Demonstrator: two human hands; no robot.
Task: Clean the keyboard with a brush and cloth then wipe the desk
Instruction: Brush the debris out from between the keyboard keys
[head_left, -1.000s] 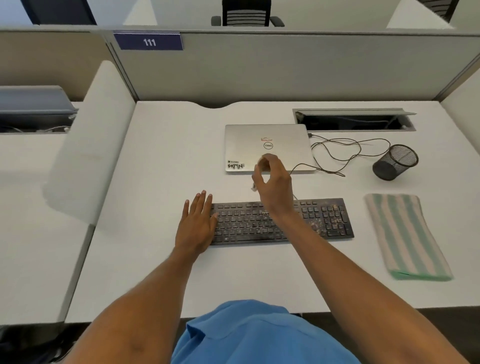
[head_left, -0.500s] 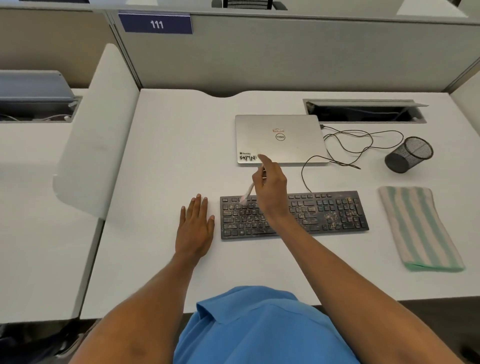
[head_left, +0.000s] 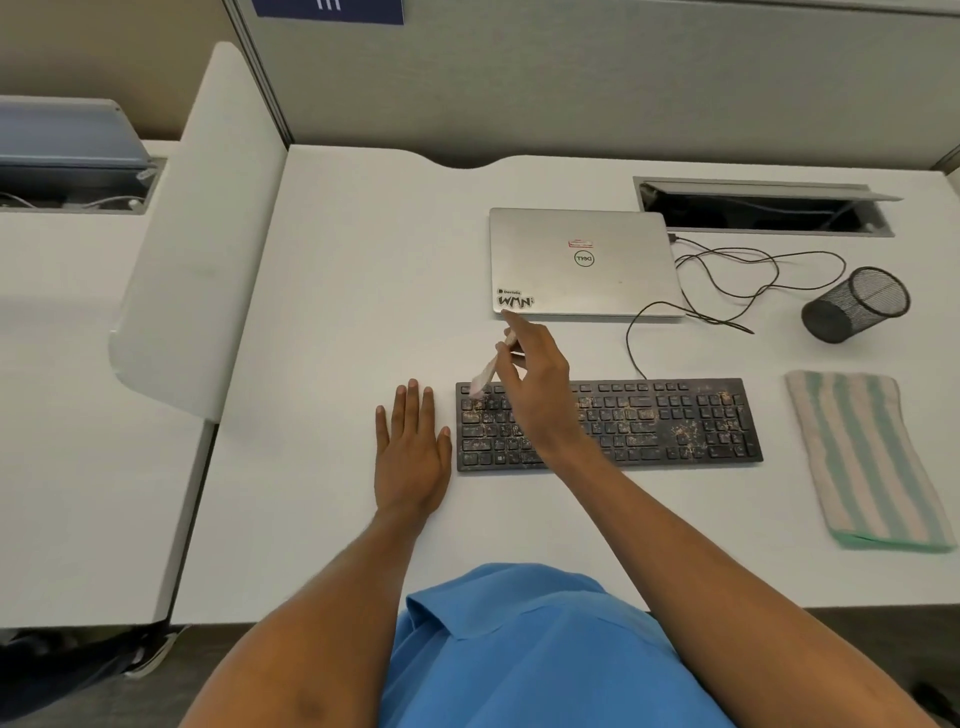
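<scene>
Your left hand (head_left: 413, 452) lies flat, palm down, its 4 fingers straight and close together, the thumb spread to the right. Your bare right arm reaches forward and leftward, and your right hand (head_left: 535, 384) pinches a brush (head_left: 488, 370), index finger stretched forward.

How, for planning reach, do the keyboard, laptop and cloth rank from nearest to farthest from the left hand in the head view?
From the left hand:
1. Keyboard, just right of it.
2. Laptop, farther back and right.
3. Cloth, far off to the right.
</scene>
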